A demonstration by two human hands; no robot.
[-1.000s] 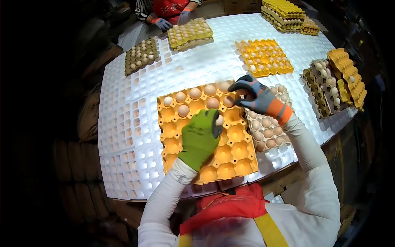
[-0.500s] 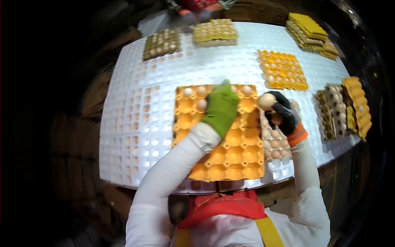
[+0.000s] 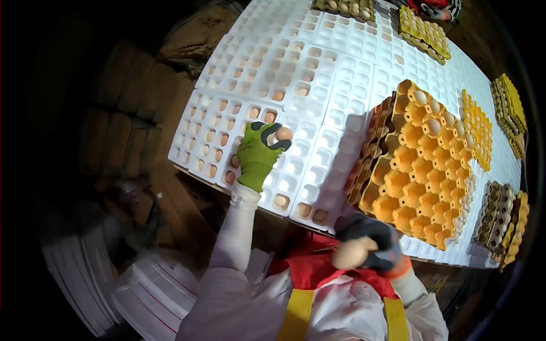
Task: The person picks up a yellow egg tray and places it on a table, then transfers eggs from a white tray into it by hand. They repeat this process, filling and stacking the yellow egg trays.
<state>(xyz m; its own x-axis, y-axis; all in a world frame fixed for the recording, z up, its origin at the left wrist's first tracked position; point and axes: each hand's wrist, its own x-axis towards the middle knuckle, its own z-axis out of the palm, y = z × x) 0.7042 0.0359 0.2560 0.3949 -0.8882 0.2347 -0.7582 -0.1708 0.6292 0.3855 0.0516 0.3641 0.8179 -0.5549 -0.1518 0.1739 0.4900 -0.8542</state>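
Note:
My left hand [image 3: 259, 150], in a green glove with dark fingertips, curls round a brown egg [image 3: 283, 134] over the white moulded trays [image 3: 310, 128]. Something pale shows beside that egg, between the fingers. Close to my chest is my right hand [image 3: 372, 233], in a dark glove with an orange cuff, blurred by motion. It grips eggs [image 3: 350, 254], and how many is hard to make out. Right of centre stands a tilted stack of egg trays, topped by an orange egg tray [image 3: 406, 170] with several eggs along its far side.
Several brown eggs [image 3: 211, 135] sit in the white trays at left. More egg trays [image 3: 425, 34] line the far and right sides of the table. White stacked material [image 3: 153, 295] lies below the left edge. Another person's hand [image 3: 435, 11] is at the top.
The view has swung left. My left hand has left the orange tray and now holds an egg over the white trays. My right hand, still with eggs, has come in towards my chest.

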